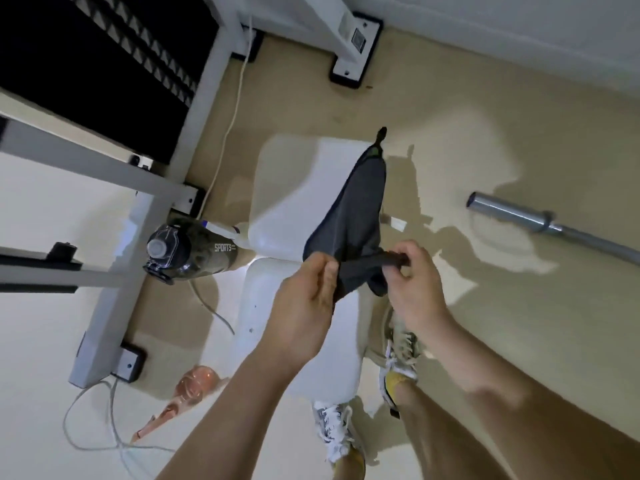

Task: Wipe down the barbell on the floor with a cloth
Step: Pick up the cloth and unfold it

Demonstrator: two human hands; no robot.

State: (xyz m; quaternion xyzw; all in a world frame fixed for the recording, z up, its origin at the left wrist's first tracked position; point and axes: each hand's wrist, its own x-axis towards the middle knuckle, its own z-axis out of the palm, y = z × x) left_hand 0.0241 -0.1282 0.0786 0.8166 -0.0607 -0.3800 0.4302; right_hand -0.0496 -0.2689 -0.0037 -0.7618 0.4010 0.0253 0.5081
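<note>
A dark grey cloth hangs stretched in the air above a white bench, with a small black loop at its far tip. My left hand pinches its near edge between thumb and fingers. My right hand grips a rolled part of the same edge. The steel barbell lies on the beige floor at the right, its sleeve end pointing left and its thinner shaft running off the right edge. Both hands are well left of the bar and above it.
A white padded bench stands under my hands. A dark sports bottle lies on its side to the left. White rack legs and white cables cross the left floor. My sneakers stand beside the bench.
</note>
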